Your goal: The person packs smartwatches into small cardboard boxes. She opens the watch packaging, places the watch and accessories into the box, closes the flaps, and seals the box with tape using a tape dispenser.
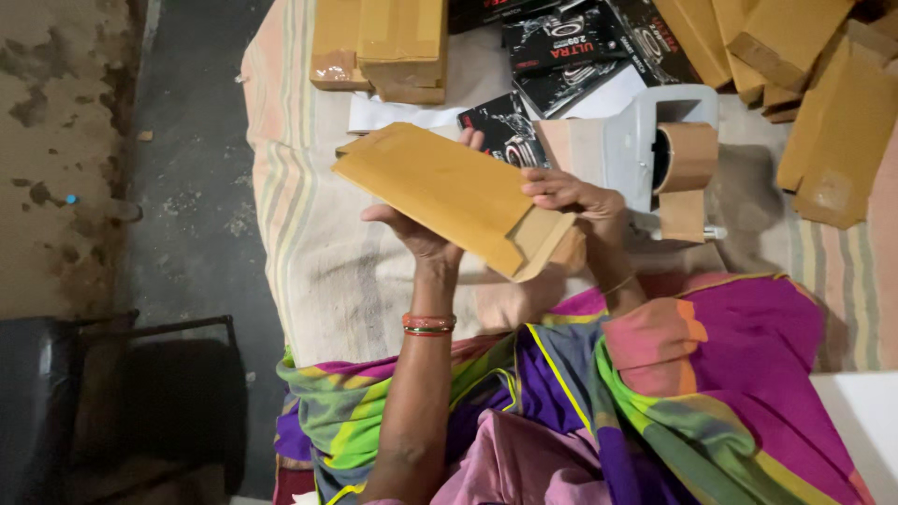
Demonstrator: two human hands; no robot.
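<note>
Brown cardboard mailer (449, 192), flat with its end flap open, is held above the striped cloth (309, 234). Behind it lie black printed boxes (571, 51), stacked cartons (383, 47) and a tape dispenser (655, 140). Left hand (416, 234) grips the mailer from beneath; right hand (575, 196) pinches its flap end.

The left hand (421, 238) lies mostly behind the envelope (449, 192), so only its thumb side and one fingertip above the top edge show, and how its fingers lie on the back cannot be told. The boxes (814, 84) at the upper right and the black cartons (571, 47) run off the top edge. The tape dispenser (655, 140) hides part of the cloth (318, 234) behind it.
</note>
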